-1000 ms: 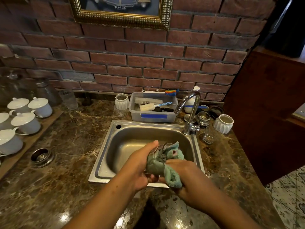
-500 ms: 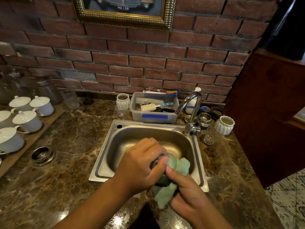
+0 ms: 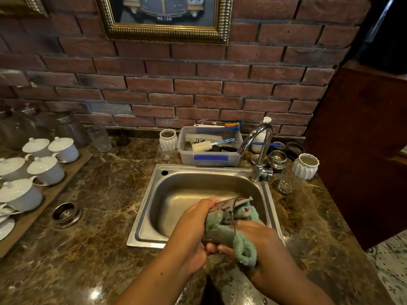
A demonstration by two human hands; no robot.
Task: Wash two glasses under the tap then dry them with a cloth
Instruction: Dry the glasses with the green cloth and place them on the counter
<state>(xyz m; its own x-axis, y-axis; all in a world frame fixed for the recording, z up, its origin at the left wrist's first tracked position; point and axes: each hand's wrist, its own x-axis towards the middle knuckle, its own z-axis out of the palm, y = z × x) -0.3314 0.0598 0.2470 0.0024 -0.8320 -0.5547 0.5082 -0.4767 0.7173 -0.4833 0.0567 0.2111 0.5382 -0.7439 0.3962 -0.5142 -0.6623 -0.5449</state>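
Observation:
Over the front right of the steel sink (image 3: 154,194), my left hand (image 3: 189,234) grips a clear glass (image 3: 222,205) tilted on its side. A green cloth (image 3: 240,245) is stuffed inside the glass and hangs out of it. My right hand (image 3: 262,243) holds that cloth against the glass from the right. A second small clear glass (image 3: 285,182) stands on the counter to the right of the tap (image 3: 259,150). No water runs from the tap.
A grey tub (image 3: 211,159) with brushes sits behind the sink. White lidded cups (image 3: 46,170) stand on a wooden board at the left. A round metal insert (image 3: 66,214) is set in the marble counter. White ribbed pots (image 3: 306,166) and a tall glass (image 3: 100,138) line the brick wall.
The glass has turned in my left hand, from base up under my palm to lying tilted with its rim showing. My right hand has shifted with the cloth, which now bunches inside the glass.

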